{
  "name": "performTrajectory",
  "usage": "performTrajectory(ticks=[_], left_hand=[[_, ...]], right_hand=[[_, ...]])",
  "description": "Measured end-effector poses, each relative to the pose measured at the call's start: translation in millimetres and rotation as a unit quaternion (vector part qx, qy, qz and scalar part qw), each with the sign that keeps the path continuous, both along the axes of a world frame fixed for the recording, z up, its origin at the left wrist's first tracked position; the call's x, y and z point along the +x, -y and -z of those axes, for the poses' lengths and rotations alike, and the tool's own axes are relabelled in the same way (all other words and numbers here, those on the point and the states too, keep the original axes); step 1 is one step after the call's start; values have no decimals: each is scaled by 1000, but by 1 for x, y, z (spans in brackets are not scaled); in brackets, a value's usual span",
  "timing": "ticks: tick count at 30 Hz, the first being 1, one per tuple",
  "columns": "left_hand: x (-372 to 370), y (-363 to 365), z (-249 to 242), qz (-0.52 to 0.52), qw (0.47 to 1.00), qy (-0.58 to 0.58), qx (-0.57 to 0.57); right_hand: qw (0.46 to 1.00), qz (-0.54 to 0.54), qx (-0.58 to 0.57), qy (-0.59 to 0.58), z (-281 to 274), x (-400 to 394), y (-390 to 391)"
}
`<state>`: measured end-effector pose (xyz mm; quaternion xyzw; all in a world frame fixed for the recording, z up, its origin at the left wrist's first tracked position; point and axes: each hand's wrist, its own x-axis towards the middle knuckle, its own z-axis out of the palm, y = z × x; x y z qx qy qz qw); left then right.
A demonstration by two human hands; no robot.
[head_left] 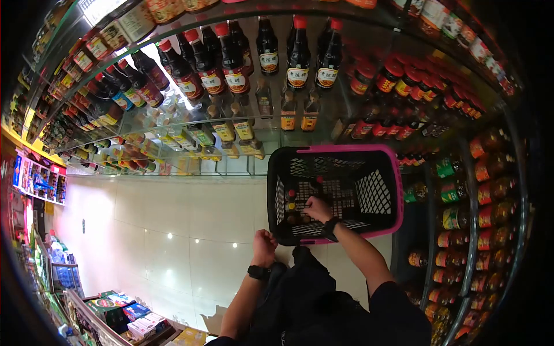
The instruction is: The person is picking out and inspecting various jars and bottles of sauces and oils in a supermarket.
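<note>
A black basket with a pink rim (346, 148) stands in front of the shelves, with a few dark bottles (291, 206) along its left inner side, some with red or yellow caps. My right hand (318, 210) reaches over the near rim into the basket, beside those bottles, its fingers curled; whatever they hold is hidden. Just outside the basket's near left corner is my left hand (265, 247), its fingers curled close to the dark edge. What is inside that hand cannot be made out. Both wrists wear dark bands.
Glass shelves (231, 173) hold rows of dark bottles (298, 55) with red caps, and red-lidded jars (389, 75). Large oil bottles (456, 218) line the right shelves. Boxes (144, 326) sit at the lower left, beyond the pale tiled floor (156, 230).
</note>
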<state>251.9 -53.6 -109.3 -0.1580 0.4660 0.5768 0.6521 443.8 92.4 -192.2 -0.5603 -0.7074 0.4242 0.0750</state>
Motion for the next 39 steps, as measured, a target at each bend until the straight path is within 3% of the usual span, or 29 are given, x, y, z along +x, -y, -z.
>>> performTrajectory(ticks=[2, 3, 7, 9, 12, 14, 16, 17, 18, 24, 26, 30, 32, 33, 36, 37, 38, 39], left_hand=[[7, -15, 2, -16, 1000, 3, -1], [9, -21, 4, -3, 1000, 2, 8], [15, -34, 12, 11, 999, -27, 17], [18, -34, 19, 41, 992, -119, 17], [23, -41, 9, 56, 987, -151, -7], [24, -37, 10, 19, 992, -122, -34], [25, -45, 0, -51, 996, -57, -54], [26, -51, -7, 1, 990, -143, -17], [26, -52, -4, 2, 990, -143, -14], [44, -61, -7, -59, 998, -16, 35], [55, -73, -13, 40, 983, -176, 36], [64, -92, 3, 84, 978, -173, 82], [64, -100, 26, 29, 994, -12, 105], [66, -103, 26, 40, 993, -9, 113], [70, -114, 20, 75, 996, -49, 27], [70, -111, 31, 181, 967, -167, 69], [73, -117, 8, 187, 965, -168, 76], [80, -123, -33, 151, 983, -106, 13]], right_hand=[[993, -65, 34, 94, 20, -16, -19], [984, -95, -30, 149, 41, -25, -30], [966, -144, -70, 204, 85, -56, -53], [964, -159, -62, 203, 115, -63, -58], [961, -174, -37, 209, 144, -68, -64], [960, -138, -146, 194, 138, -68, -69], [981, -99, -109, 127, 158, -63, -73], [983, -120, -88, 106, 157, -58, -78], [984, -140, -66, 85, 154, -53, -81], [981, -182, 61, 9, 80, 3, -64], [984, -148, 96, -1, 44, 20, -61], [990, -51, 91, -92, -3, 56, -60], [982, 19, 105, -156, -48, 73, -63], [978, 53, 68, -187, -73, 81, -66], [962, 119, 81, -232, -129, 105, -72], [960, 127, 89, -232, -151, 113, -71], [932, 186, 25, -309, -172, 120, -70], [891, 240, -42, -383, -184, 125, -70]])
